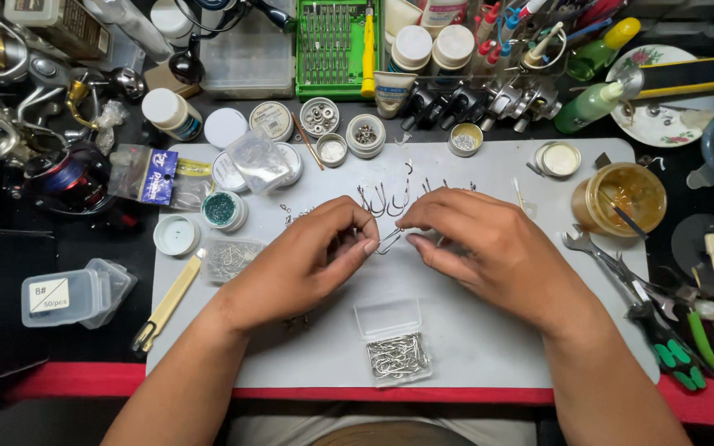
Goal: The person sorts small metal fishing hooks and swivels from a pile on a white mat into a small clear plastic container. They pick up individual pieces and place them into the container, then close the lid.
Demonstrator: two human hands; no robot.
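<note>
Left hand (307, 260) and right hand (477, 244) meet at mat centre, fingertips nearly touching. Each grip narrow, pinching same fish hook (388, 241). Hook spans gap between grips, long axis roughly 2 to 8 o'clock, equally near both hands. Row of hooks (386, 198) at 12 o'clock, just beyond fingers. Open clear box of hooks (396, 351) at 6 o'clock. All on grey mat (497, 347) over cluttered bench.

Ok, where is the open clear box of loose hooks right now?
In the head view, the open clear box of hooks sits on the grey mat near its front edge, roughly centred, just below and between the left hand and right hand.
</note>
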